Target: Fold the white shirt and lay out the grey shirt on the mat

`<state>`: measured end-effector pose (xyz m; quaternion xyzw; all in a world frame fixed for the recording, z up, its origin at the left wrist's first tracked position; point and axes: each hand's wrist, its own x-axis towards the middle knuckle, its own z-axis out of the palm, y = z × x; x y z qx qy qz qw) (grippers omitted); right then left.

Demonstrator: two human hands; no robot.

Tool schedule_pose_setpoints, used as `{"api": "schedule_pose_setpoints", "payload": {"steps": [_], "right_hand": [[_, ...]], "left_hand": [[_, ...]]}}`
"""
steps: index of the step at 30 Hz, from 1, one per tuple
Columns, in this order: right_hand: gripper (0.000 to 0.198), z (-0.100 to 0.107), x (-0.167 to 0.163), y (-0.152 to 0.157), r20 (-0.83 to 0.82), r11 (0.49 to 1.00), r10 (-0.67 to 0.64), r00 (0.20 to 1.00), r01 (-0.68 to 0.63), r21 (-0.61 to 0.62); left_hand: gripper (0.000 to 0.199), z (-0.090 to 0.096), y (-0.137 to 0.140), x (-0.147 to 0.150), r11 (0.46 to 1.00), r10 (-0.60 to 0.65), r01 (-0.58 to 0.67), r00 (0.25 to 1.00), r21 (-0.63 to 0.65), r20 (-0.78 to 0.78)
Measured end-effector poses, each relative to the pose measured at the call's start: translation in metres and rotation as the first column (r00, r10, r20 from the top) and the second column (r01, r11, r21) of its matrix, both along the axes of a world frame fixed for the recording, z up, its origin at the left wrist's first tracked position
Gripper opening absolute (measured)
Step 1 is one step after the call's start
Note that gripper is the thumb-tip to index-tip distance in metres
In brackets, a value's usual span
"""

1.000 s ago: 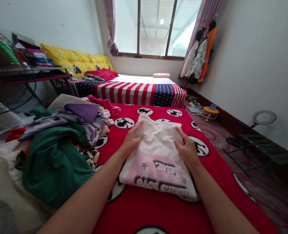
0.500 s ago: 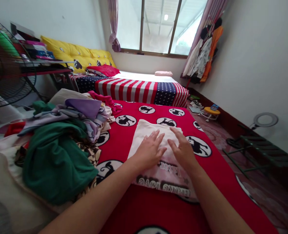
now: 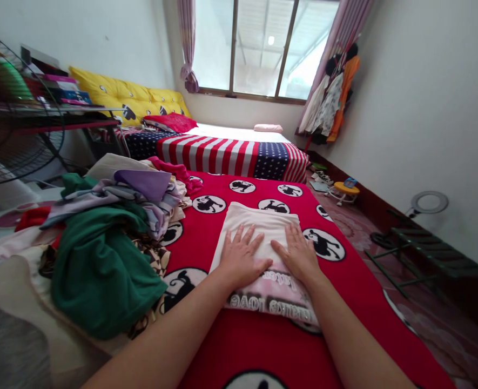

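Note:
A folded white and pink shirt [image 3: 255,216] lies flat on the red patterned bedcover [image 3: 239,346], its printed lettering upside down toward me. My left hand [image 3: 242,258] rests on the left part of the shirt, palm down with the fingers spread. On the right part lies my right hand [image 3: 297,255], also flat, its fingers stretched out and slightly apart. Neither hand grips the cloth. To the left of my left arm is a heap of loose clothes, with a green garment [image 3: 105,270] in front and a purple one [image 3: 143,183] on top.
Beyond the red cover stands a bed with a stars-and-stripes sheet [image 3: 218,154]. A fan [image 3: 15,129] and a small table with boxes are at the left. On the right-hand floor are a yellow stool [image 3: 346,188], a ring light [image 3: 430,202] and a dark green rack [image 3: 437,251].
Both hands have come down from just above the shirt and now press flat on it, fingers more spread. The camera view has shifted slightly.

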<state>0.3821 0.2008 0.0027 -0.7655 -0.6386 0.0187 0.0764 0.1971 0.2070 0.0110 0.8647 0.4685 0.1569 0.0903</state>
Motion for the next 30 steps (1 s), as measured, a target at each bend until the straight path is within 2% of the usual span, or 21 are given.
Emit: {"api": "schedule_pose_setpoints", "payload": {"steps": [4,9,11,14,19,23,25,27,30], "right_hand": [[0.079,0.003,0.0,0.003,0.043,0.999,-0.035,0.998,0.036,-0.015],[0.077,0.039,0.001,0.014,0.231,0.978,0.154,0.961,-0.115,-0.173],[0.07,0.049,-0.005,0.019,0.253,0.978,0.199,0.947,-0.176,-0.112],[0.058,0.041,-0.015,0.031,0.183,0.964,0.256,0.949,-0.265,0.023],[0.059,0.009,-0.005,0.064,0.051,0.979,0.198,0.979,-0.195,-0.063],[0.065,0.013,0.002,0.083,0.04,0.988,0.138,0.99,-0.135,-0.072],[0.066,0.021,-0.006,0.079,0.038,0.993,0.094,0.995,-0.091,-0.071],[0.067,0.028,-0.019,0.062,0.035,0.997,0.071,0.997,-0.069,-0.044],[0.065,0.026,-0.036,0.015,0.026,0.987,0.157,0.987,-0.158,0.02]], "left_hand": [[0.073,-0.002,0.0,-0.001,1.0,-0.009,0.009,1.0,-0.001,0.003],[0.076,-0.002,0.001,-0.001,1.0,-0.019,0.019,1.0,-0.008,0.012],[0.077,-0.002,0.001,-0.001,1.0,-0.021,0.021,1.0,-0.013,0.023],[0.084,-0.001,0.001,-0.001,0.999,-0.029,0.03,0.999,-0.034,0.028],[0.09,-0.004,0.003,-0.002,0.999,-0.025,0.025,1.0,-0.043,0.006],[0.085,-0.007,0.004,-0.002,0.999,-0.028,0.029,0.999,-0.022,0.019],[0.081,-0.007,0.004,-0.002,0.999,-0.03,0.031,0.999,-0.023,0.026],[0.074,-0.006,0.004,-0.002,0.999,-0.029,0.03,0.999,-0.02,0.036],[0.062,-0.005,0.003,-0.002,1.0,-0.012,0.012,0.999,-0.014,0.037]]}}
